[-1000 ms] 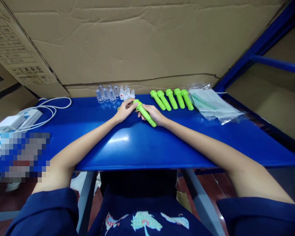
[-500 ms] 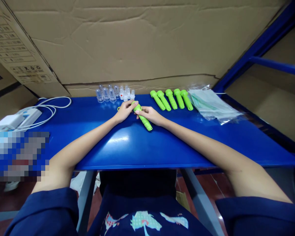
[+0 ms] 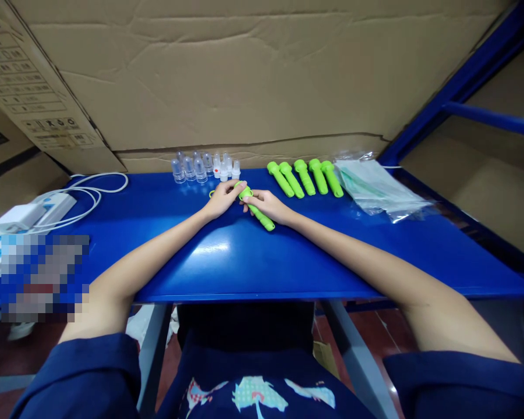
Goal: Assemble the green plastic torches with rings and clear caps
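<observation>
Over the middle of the blue table, both hands are closed on one bright green flashlight (image 3: pixel 261 217). Its ribbed handle slants down toward me on the right, and its head end points up and left. My left hand (image 3: pixel 222 196) pinches the head end with thumb and fingers. My right hand (image 3: pixel 264 205) grips just below the head, thumb on top. A small green loop (image 3: pixel 211 193) pokes out left of my left hand; fingers hide what it belongs to. Behind my left hand stand several clear plastic domes (image 3: pixel 190 167) and smaller white-based clear caps (image 3: pixel 226 166).
Several similar green flashlights (image 3: pixel 304 177) lie in a row at the back, beside clear bags (image 3: pixel 379 186) holding something pale. White cables (image 3: pixel 96 195) and a power strip (image 3: pixel 55 209) occupy the left, near a pixelated patch. Cardboard (image 3: pixel 244 75) walls the back; a blue frame (image 3: pixel 454 87) rises at right.
The lower end of the flashlight's handle has swung slightly right and up, showing a hole at its tip. Both hands keep their grip in nearly the same place.
</observation>
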Action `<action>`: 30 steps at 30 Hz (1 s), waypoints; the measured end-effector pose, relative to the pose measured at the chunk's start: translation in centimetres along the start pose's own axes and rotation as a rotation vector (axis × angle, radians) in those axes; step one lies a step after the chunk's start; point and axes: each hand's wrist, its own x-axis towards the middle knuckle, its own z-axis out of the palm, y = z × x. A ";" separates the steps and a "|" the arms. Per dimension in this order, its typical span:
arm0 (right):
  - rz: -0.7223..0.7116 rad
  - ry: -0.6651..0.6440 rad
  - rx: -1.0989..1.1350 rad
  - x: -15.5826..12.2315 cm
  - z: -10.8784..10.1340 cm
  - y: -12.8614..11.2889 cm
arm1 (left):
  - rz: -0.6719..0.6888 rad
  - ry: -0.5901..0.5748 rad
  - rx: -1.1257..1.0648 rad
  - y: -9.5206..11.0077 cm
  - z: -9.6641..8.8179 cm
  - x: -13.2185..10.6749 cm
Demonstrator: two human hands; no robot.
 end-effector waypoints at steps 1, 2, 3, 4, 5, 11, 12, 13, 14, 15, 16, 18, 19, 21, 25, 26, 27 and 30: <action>0.001 0.002 0.001 0.0 0.0 0.0 | -0.003 -0.001 0.001 -0.1 0.0 0.0; 0.002 0.005 0.001 0.0 0.0 0.0 | -0.009 -0.001 0.000 -0.2 -0.1 0.1; 0.002 0.007 0.002 0.0 0.0 0.0 | -0.018 0.000 -0.005 -0.3 -0.2 0.1; 0.001 0.008 0.003 0.0 0.0 0.0 | -0.029 0.001 -0.010 -0.4 -0.2 0.1; -0.003 0.007 0.004 0.0 0.0 0.0 | -0.037 -0.001 -0.012 -0.4 -0.2 0.1; -0.045 -0.018 -0.025 -0.1 0.0 0.0 | 0.034 -0.032 0.055 -0.4 -0.6 0.1; -0.046 -0.022 -0.030 -0.1 0.0 0.0 | 0.035 -0.033 0.062 -0.5 -0.7 0.1; -0.046 -0.024 -0.032 -0.1 0.0 0.0 | 0.029 -0.036 0.065 -0.6 -0.8 0.1; -0.045 -0.024 -0.033 -0.1 0.0 0.0 | 0.019 -0.038 0.065 -0.8 -0.9 0.1; -0.044 -0.024 -0.033 0.0 0.0 0.0 | 0.010 -0.040 0.063 -0.9 -1.0 0.2; -0.045 -0.025 -0.033 0.0 0.0 0.0 | 0.004 -0.042 0.060 -1.1 -1.0 0.2; -0.050 -0.028 -0.035 0.0 0.0 0.1 | -0.001 -0.045 0.058 -1.2 -1.1 0.2; -0.053 -0.031 -0.037 0.0 0.0 0.1 | 0.000 -0.047 0.058 -1.2 -1.1 0.2; -0.056 -0.031 -0.036 0.1 0.0 0.2 | 0.004 -0.046 0.063 -1.0 -0.9 0.2; -0.051 -0.021 -0.017 0.1 0.0 0.2 | 0.005 0.020 0.058 -0.5 -0.5 0.1; -0.048 -0.018 -0.013 0.1 0.0 0.2 | -0.012 0.043 0.035 -0.5 -0.4 0.1; -0.045 -0.016 -0.012 0.1 0.0 0.2 | -0.033 0.061 0.007 -0.5 -0.3 0.0; -0.038 -0.003 -0.006 0.1 0.1 0.2 | -0.053 0.082 -0.008 -0.6 -0.3 0.0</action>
